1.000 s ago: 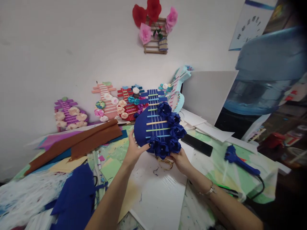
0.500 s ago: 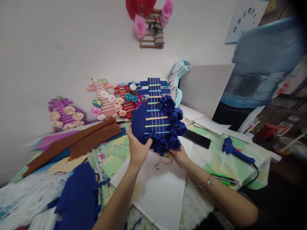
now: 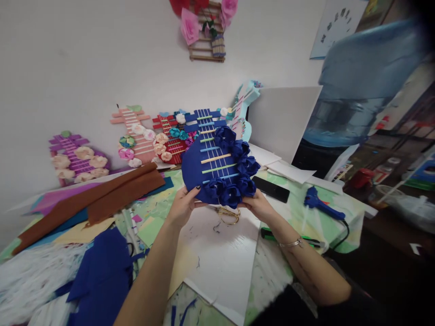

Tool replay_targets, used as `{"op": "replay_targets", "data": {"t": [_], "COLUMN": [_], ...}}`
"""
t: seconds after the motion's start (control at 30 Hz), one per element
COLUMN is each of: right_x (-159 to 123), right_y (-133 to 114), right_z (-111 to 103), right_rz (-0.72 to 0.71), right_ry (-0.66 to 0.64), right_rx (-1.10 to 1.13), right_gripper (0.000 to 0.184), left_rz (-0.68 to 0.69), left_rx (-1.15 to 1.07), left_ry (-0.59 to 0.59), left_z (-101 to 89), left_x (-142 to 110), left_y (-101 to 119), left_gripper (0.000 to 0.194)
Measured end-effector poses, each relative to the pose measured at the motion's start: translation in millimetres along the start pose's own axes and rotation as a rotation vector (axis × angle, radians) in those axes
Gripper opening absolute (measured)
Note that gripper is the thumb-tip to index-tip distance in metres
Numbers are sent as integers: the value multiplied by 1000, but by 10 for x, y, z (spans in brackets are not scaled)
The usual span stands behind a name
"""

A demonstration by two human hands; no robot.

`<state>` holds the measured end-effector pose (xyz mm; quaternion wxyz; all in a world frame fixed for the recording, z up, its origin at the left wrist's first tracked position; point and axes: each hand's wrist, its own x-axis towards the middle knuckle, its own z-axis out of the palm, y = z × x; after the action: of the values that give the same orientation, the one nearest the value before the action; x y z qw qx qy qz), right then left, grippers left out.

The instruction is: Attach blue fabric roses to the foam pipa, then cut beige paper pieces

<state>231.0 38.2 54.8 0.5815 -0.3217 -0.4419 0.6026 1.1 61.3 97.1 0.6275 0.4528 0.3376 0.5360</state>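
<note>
Both my hands hold up a dark blue paper lute with white strings, pastel cross strips and dark blue paper flowers along its right and bottom edges. My left hand pinches the lower left edge, thumb on the front and fingers behind. At the lower right, my right hand grips the edge beneath the flowers, its fingertips partly hidden. The lute leans slightly to the left. Just below it, gold-handled scissors lie on a white board.
Several finished paper lutes lean against the wall. Brown paper and blue paper lie at left. A black phone, a blue glue gun and a green cutter knife are at right, near a water bottle.
The lute has tilted to the left, and my left hand has shifted its grip from the bottom flowers to the lower left edge. More of the scissors shows.
</note>
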Motion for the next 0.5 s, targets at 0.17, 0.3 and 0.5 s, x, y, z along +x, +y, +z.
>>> {"op": "replay_targets", "data": {"t": [0.17, 0.3, 0.5], "right_x": [62, 325, 651], "right_y": [-333, -329, 139], "right_z": [-300, -403, -155], "right_rz": [-147, -217, -317], "right_ry": [132, 209, 134], "right_rx": [-405, -594, -718], "right_gripper": [30, 16, 21], "left_rz": [172, 368, 354], "left_rx": [-50, -36, -4], "left_ry": [177, 261, 262], "left_z": [-161, -250, -31], "left_x": [-18, -119, -341], "left_y": [262, 556, 664], "left_gripper": [20, 17, 27]}}
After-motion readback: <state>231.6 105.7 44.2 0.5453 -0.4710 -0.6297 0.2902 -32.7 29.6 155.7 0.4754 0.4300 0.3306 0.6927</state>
